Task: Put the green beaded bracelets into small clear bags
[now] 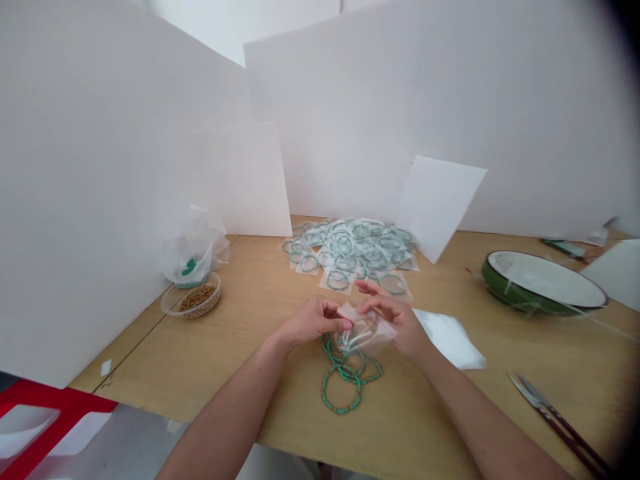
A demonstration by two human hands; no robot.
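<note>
Between my two hands, above the table, is a small clear plastic bag (369, 335). My left hand (316, 321) pinches its left edge between thumb and fingers. At the right side my right hand (404, 327) also grips the bag, with some fingers raised and its thumb hidden. Whether a bracelet is inside the bag I cannot tell. Just below lie several loose green bead bracelets (341, 411), overlapping and partly covered by the bag. A stack of clear bags (453, 341) rests beside my right wrist. Beyond my fingers spreads a pile of bagged green bracelets (360, 248).
On the left stand a clear bowl of brown-gold beads (199, 300) and a plastic bag with green beads (189, 267). To the right are a green basin (543, 303) and scissors (550, 410). White panels (440, 200) enclose the wooden table (240, 353).
</note>
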